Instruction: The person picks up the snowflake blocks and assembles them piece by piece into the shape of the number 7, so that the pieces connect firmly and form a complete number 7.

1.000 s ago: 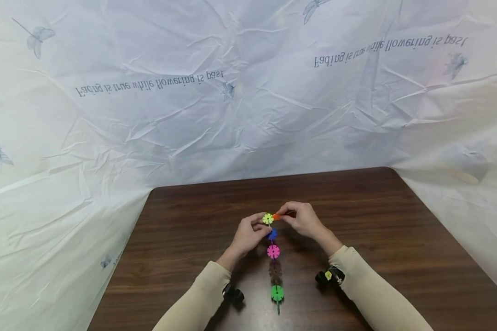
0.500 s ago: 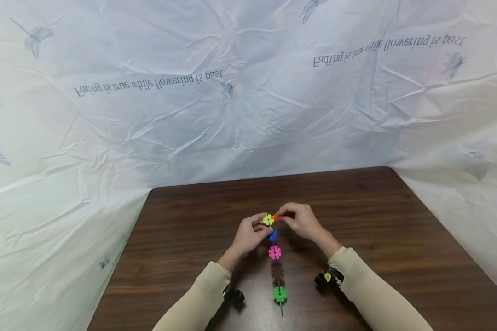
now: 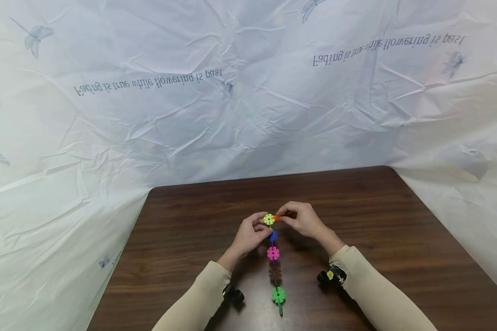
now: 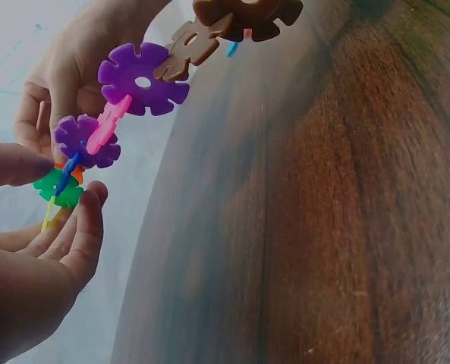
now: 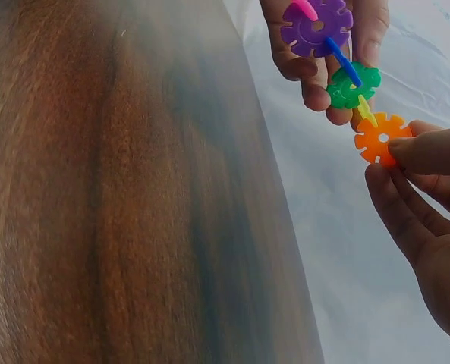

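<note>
A chain of notched interlocking discs hangs between my hands and down toward the near side of the table. My left hand (image 3: 247,235) pinches the green disc (image 4: 58,187) close to the chain's upper end. The yellow disc (image 3: 269,219) joins that green disc to an orange disc (image 5: 383,139). My right hand (image 3: 304,219) pinches the orange disc between thumb and fingers; its edge meets the yellow one. Farther down come a blue disc (image 3: 273,236), a purple disc (image 4: 143,80), a pink disc (image 3: 273,253), a brown disc (image 3: 275,273) and a lower green disc (image 3: 278,294).
The dark wooden table (image 3: 190,216) spreads out below both hands. Behind it hangs a wrinkled white cloth (image 3: 248,119) with printed words and flowers. Dark cameras (image 3: 234,295) sit at the wrists, near the sleeves.
The chain's lower end sways slightly right, then a little back left. Both hands stay almost in place, still gripping their discs.
</note>
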The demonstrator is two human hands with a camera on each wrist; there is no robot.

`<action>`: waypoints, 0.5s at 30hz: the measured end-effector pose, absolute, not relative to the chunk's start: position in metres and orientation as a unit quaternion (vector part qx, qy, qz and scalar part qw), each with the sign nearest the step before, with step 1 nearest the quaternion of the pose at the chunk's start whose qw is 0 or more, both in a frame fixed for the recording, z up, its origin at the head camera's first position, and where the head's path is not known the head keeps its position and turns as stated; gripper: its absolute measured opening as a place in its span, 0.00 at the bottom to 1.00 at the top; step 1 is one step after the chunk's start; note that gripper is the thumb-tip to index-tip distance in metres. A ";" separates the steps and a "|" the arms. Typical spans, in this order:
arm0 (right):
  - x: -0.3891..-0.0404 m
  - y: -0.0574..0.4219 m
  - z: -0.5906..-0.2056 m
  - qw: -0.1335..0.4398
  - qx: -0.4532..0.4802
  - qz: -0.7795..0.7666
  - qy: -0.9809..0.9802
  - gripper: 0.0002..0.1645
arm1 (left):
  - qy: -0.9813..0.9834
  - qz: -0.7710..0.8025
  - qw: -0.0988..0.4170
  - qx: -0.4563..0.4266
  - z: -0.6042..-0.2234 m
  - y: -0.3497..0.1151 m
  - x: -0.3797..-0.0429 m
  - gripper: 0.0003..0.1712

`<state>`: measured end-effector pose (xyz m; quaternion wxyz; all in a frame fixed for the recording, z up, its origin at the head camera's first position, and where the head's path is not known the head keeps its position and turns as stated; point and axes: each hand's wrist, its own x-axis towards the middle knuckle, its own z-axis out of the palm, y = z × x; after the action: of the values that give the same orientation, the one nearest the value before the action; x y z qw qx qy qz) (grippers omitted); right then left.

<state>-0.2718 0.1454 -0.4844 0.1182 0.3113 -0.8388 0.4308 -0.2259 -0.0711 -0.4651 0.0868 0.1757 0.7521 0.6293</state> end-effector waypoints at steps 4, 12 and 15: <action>-0.272 0.146 -0.483 0.107 0.309 0.435 -0.839 0.09 | 0.753 0.628 0.088 0.175 -0.466 -0.072 -0.227 0.30; -0.271 0.152 -0.480 0.100 0.300 0.435 -0.843 0.06 | 0.748 0.637 0.089 0.165 -0.487 -0.072 -0.239 0.32; -0.271 0.157 -0.479 0.101 0.298 0.433 -0.845 0.05 | 0.751 0.636 0.087 0.157 -0.493 -0.072 -0.242 0.31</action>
<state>-0.2709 0.1570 -0.4789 0.1007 0.2983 -0.8447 0.4329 -0.2418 -0.0724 -0.4930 0.0871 0.1566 0.7507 0.6358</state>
